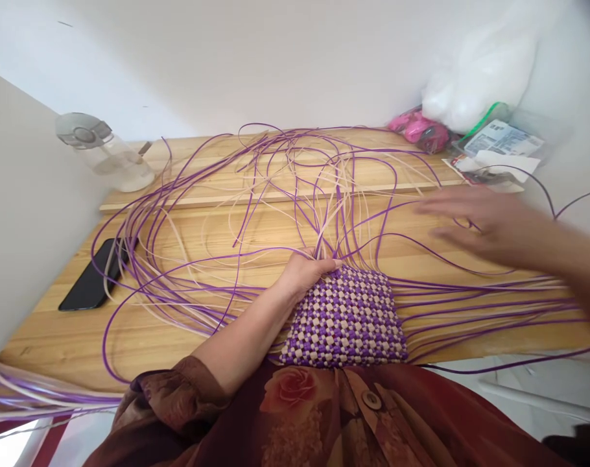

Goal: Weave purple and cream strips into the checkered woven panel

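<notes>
A woven mat (346, 314) in purple and beige checks lies at the table's front edge, against my clothing. Long plastic strands run out from its sides and far edge. My left hand (307, 275) grips the mat's upper left corner, thumb on top, with a bunch of strands rising by its fingers. My right hand (480, 224) is raised over the right side of the table, blurred by motion. Its fingers are stretched out and the thumb is apart from them. A purple strand (395, 205) reaches its fingertips; whether it touches them is unclear.
Loose strands (152, 214) sprawl across the wooden table (217, 227). A phone (91, 279) lies at left, partly under strands, and a clear bottle (117, 159) stands behind it. Pink bundles (416, 130), a white plastic bag (480, 78) and a packet (502, 146) sit at back right.
</notes>
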Tool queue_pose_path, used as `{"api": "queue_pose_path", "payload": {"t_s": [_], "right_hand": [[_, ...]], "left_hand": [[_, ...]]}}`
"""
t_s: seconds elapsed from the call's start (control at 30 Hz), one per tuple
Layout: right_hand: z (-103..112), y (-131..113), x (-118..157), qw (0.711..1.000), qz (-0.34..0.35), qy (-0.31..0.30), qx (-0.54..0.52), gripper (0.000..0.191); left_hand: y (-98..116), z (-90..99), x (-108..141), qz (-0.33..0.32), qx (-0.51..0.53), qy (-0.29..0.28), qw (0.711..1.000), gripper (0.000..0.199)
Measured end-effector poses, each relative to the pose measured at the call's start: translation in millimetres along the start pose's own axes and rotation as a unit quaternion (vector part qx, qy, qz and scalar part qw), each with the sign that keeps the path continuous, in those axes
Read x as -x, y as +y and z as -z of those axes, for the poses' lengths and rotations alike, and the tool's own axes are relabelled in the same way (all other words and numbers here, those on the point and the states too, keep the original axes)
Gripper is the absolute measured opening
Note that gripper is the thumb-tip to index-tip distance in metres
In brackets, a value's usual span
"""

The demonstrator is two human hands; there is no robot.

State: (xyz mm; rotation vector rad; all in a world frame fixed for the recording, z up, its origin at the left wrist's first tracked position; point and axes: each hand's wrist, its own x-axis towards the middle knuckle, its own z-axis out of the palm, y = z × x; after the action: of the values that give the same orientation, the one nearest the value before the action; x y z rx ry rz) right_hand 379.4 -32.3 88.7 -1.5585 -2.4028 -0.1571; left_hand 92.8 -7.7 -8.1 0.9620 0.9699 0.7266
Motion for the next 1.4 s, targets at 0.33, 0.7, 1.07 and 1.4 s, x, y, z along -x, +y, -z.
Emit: {"api": "queue_pose_path", "payload": {"t_s": [0.33,0.7,1.07,1.4], "right_hand": [[-56.8,-52.8,-19.2,0.979,0.021,-0.179,-0.094,0.03],[-19.7,-69.0,-14.5,0.931,-0.004,-0.221,-0.291,0.02],[-68.6,-86.3,-30.3,0.855,-0.138,-0.151,-0.477,0.025],[-75.3,-89.8,-40.6,0.913,-0.13,-0.144,-0.36,0.024]], "left_hand": [[-2.6,1.0,0.2,-0.028,0.002,0.004,1.0,0.021],[-3.4,2.9,-2.5,-0.031,-0.025,0.003,0.999,0.02],[-5.5,4.7,-1.5,-0.082,-0.019,-0.032,0.996,0.022],[-9.5,6.5,-5.7,-0.062,0.0,-0.041,0.997,0.024]]}}
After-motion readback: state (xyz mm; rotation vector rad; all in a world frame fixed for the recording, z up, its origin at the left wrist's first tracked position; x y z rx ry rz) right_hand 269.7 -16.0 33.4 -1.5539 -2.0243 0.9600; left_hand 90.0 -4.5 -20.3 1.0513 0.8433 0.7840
